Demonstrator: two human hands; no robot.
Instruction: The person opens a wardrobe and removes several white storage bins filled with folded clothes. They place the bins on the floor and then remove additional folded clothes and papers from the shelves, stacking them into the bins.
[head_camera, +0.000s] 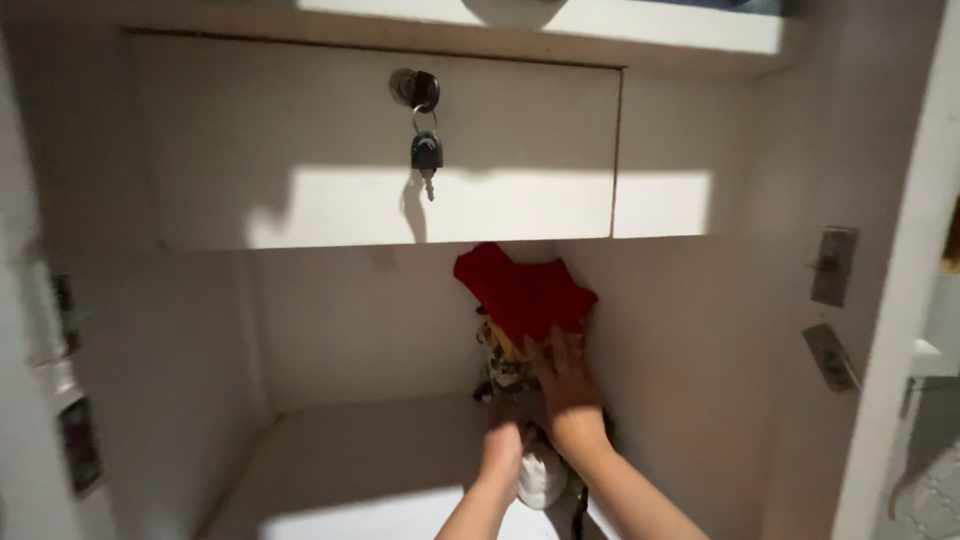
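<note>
While pressing soft red cloth (525, 292), right hand (566, 380) spreads flat.

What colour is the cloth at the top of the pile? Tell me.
Red: the crumpled cloth under the right hand, in the head view.

**Red cloth pressed against the cupboard's back corner**

A red cloth (525, 292) is spread crumpled and upright on a pile of patterned clothes (503, 362) in the back right corner, just under the drawer. A white bundle (541, 475) lies lower, in front.

Red cloth (525, 290) — white cabinet (350, 330) — black key (427, 152).
</note>
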